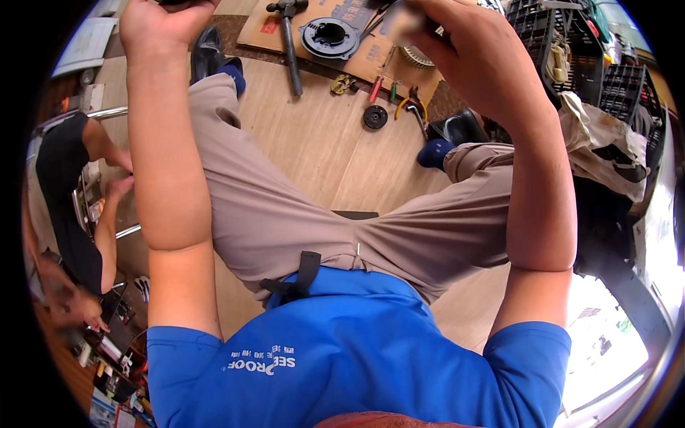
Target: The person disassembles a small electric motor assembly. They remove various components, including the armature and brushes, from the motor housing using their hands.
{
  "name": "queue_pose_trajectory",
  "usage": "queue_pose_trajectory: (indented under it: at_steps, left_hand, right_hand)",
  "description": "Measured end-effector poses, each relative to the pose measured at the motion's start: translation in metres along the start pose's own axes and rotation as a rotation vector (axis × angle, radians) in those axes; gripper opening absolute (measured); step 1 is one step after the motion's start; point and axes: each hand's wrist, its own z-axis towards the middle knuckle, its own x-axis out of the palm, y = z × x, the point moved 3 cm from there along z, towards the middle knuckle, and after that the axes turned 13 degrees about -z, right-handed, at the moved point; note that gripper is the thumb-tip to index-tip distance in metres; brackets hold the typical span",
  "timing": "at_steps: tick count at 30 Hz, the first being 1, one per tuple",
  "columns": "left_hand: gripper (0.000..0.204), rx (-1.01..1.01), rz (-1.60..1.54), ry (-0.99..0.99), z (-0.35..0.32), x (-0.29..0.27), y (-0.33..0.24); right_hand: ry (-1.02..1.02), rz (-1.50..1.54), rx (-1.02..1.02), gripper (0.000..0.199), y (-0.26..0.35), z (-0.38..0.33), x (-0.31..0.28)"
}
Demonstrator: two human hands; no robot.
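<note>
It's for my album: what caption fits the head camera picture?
Left hand and right hand stretched forward, a hammer lying partly on cardboard between them.

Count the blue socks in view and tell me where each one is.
2: the left sock lies left of the hammer; the right sock is below the yellow-handled pliers. Others may be hidden.

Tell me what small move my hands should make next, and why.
Probably lower the left hand slightly, toward the cardboard: the picture's top edge cuts off part of that hand, and only a sliver of a dark object shows at it, so its grip can't be checked. The right hand reaches that edge too.
</note>
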Motion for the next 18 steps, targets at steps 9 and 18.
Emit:
queue_pose_trajectory:
  at_steps: [9, 18]
  left_hand:
    - [0.050, -0.057, 0.001, -0.028, -0.001, -0.009, 0.021]
    - [0.046, -0.184, 0.000, -0.075, 0.006, -0.035, 0.031]
  right_hand:
    - [0.073, 0.033, 0.122, 0.021, -0.013, -0.010, -0.003]
    - [-0.077, -0.002, 0.103, 0.025, -0.025, -0.029, 0.008]
